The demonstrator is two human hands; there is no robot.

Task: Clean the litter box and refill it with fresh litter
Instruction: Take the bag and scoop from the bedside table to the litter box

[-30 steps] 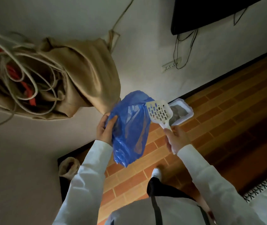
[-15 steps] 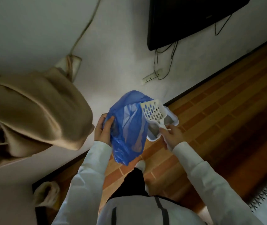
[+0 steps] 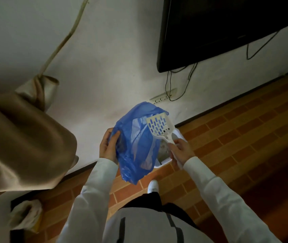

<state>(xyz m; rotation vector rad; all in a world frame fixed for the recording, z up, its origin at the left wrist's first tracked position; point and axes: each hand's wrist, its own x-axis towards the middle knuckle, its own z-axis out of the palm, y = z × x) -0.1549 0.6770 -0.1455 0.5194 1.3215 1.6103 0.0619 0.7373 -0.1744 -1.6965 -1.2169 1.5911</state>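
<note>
The white litter box (image 3: 164, 156) sits on the brick-patterned floor (image 3: 236, 137) against the wall, almost wholly hidden behind the blue plastic bag (image 3: 136, 146) and the scoop; only a near corner and a strip of grey litter show. It looks like thin moulded plastic: stiff enough to lift by its rim, probably light apart from the litter in it, and best taken at 2 opposite edges so it does not tip.

The bag is thin, limp film, likely slippery and easy to tear; the left hand (image 3: 108, 148) grips its edge with thumb over the film, holding the mouth open. The right hand (image 3: 180, 151) has fingers curled round the handle of the white slotted litter scoop (image 3: 160, 126), whose rigid head is poised over the bag's opening. No waste is visible on the slots.

Near the box, a wall socket (image 3: 163, 98) with cables (image 3: 168, 81) hangs below a mounted television (image 3: 218, 28). A tan cloth bundle (image 3: 22, 142) hangs at left. The person's own shoe (image 3: 153, 185) stands just short of the box.
</note>
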